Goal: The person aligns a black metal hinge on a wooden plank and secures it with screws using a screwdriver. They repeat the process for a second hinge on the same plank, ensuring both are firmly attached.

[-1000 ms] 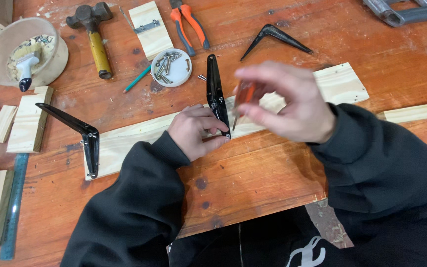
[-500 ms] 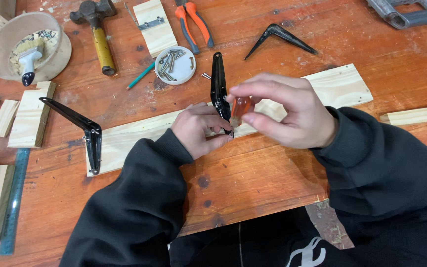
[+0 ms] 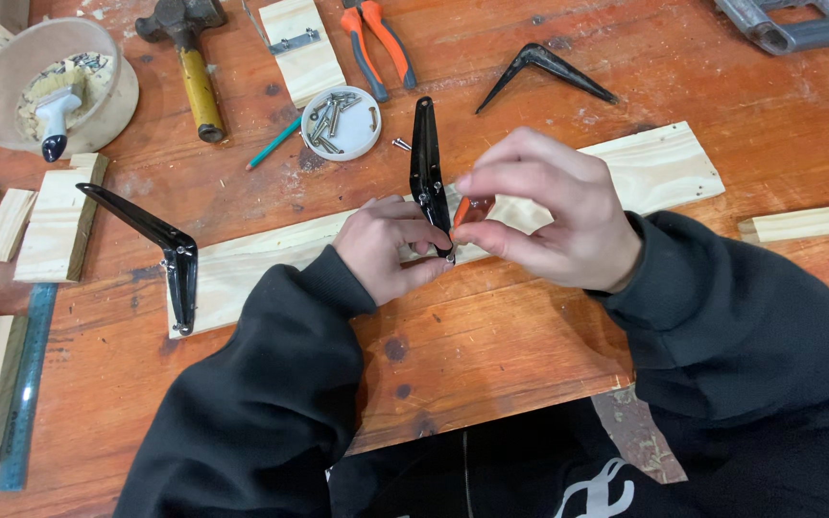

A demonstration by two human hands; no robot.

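Our left hand (image 3: 386, 251) pinches the black bracket (image 3: 426, 173) steady on the pine board (image 3: 645, 168), while our right hand (image 3: 549, 216) fingers close round an orange-handled screwdriver (image 3: 462, 211) beside it.

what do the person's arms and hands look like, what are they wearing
Both arms are in long, dark charcoal sweatshirt sleeves with ribbed cuffs at the wrists. The left hand and right hand are bare: no gloves, rings or watch visible. A white printed mark shows on the garment's front.

Lighting even, bright, diffuse overhead; shadows soft and short. Focus sharp throughout. Mild sheen on the orange tabletop (image 3: 549, 58); slight wide-angle edge distortion.
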